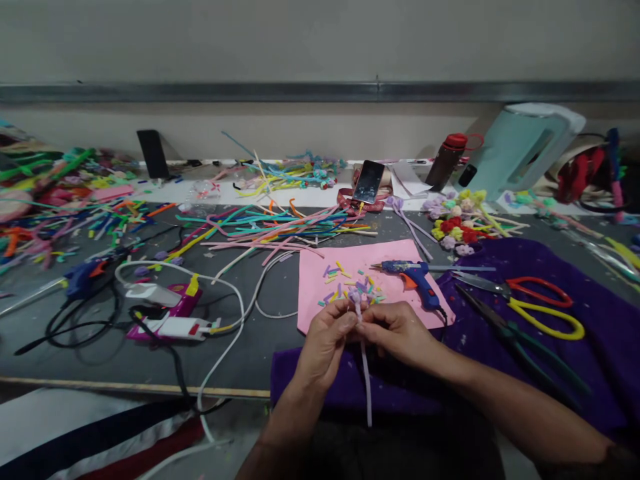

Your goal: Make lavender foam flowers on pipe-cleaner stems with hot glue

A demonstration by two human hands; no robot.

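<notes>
A pale lilac pipe cleaner (367, 383) hangs from between my fingers, its upper end bunched into a small fuzzy head. My left hand (327, 337) pinches it from the left, with thumb and fingers pressed together. From the right, my right hand (397, 331) grips the same stem just below the head. Both hands are over the near edge of a pink foam sheet (313, 273). Short cut pieces (333, 273) in yellow, purple and teal are scattered on the sheet. A blue glue gun (417, 277) lies on its right side.
Scissors (543, 307) and dark-handled pliers (515, 333) rest on purple cloth (480, 267) at right. Loose pipe cleaners (280, 227) and a phone (369, 181) lie beyond. A power strip (170, 320) with cords and another glue gun (83, 277) sit left. A kettle (510, 150) stands at back right.
</notes>
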